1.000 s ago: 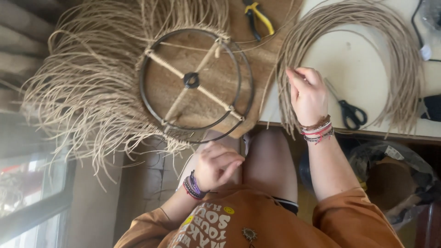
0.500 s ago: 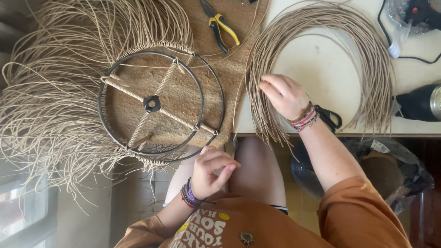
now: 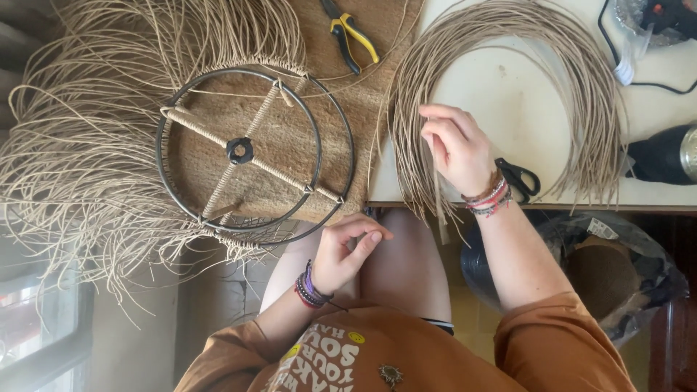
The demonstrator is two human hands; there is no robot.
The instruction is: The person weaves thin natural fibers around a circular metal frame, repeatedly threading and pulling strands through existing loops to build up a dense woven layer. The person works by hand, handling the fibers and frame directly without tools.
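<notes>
Our right hand [image 3: 459, 149] rests on the looped bundle of tan cord [image 3: 508, 43] lying on the white table [image 3: 523, 109], its fingertips pinched together on strands at the loop's 8 o'clock side. Our left hand [image 3: 348, 250] hovers over the lap, thumb and fingers curled close; we cannot tell whether it holds a strand. The double-ring metal frame [image 3: 254, 149], fringed with cord, lies at 9 o'clock of the bundle. We judge the cord light, springy and tangle-prone: take single strands near their cut ends. Yellow-handled pliers [image 3: 348, 33] lie at 12 o'clock of the frame, and black scissors [image 3: 521, 178] sit beside the right wrist.
</notes>
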